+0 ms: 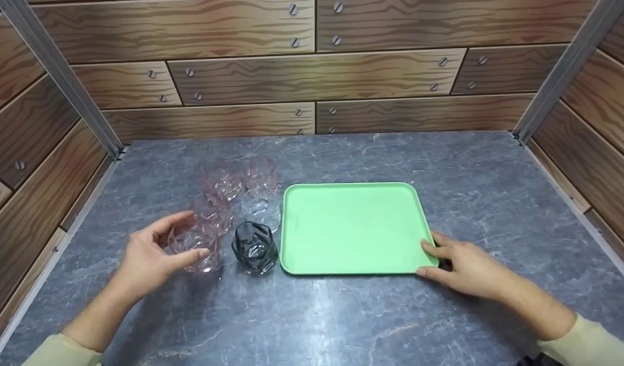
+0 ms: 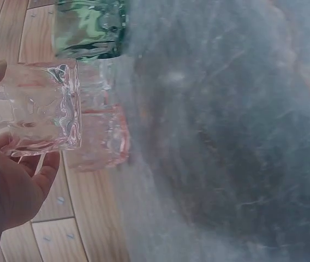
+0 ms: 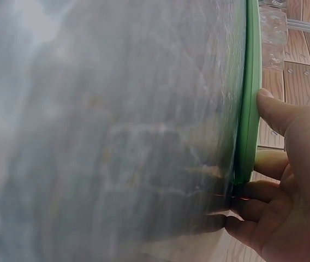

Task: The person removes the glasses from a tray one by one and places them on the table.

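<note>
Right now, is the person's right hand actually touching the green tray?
Touching. The right wrist view shows the right hand with its thumb on the green tray's rim and its fingers curled under the edge; the head view agrees, at the tray's near right corner.

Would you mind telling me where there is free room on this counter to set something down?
The green tray is bare inside. The counter is free right of it and behind it. It is crowded left of the tray, where the glasses cluster; the left hand holds a pink glass there.
</note>
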Tool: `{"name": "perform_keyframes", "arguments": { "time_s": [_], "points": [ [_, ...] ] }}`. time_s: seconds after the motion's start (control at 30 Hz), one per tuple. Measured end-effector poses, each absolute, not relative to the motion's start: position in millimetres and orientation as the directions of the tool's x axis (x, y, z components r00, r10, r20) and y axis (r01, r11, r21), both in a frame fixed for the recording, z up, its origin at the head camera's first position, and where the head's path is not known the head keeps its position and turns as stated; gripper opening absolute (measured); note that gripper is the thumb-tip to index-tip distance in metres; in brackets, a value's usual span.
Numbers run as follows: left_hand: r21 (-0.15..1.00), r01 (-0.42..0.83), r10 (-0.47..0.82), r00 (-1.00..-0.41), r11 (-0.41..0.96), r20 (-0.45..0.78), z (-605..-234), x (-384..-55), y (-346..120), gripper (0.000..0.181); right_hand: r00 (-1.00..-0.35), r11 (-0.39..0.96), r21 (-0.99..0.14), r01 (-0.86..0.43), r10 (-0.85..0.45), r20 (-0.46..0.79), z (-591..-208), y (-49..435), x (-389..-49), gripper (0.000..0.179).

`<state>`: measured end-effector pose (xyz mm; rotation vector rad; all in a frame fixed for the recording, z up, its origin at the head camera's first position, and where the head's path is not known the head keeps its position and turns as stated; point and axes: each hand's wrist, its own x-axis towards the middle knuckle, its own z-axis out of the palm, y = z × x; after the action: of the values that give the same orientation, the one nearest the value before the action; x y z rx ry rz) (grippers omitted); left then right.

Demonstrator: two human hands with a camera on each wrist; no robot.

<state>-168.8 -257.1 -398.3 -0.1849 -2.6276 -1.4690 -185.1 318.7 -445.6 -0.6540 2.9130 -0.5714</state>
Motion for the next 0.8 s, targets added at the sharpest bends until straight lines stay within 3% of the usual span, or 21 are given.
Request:
{"name": "perform_keyframes", "arguments": {
  "time_s": [0.8],
  "points": [
    [0.868, 0.132, 0.078, -0.991, 0.479, 0.107, -433.8, -174.4, -261.4, 0.08, -0.898, 0.827, -0.389, -0.406, -0.44, 0.0, -444.9, 319.0, -185.1, 0.078]
  ]
}}
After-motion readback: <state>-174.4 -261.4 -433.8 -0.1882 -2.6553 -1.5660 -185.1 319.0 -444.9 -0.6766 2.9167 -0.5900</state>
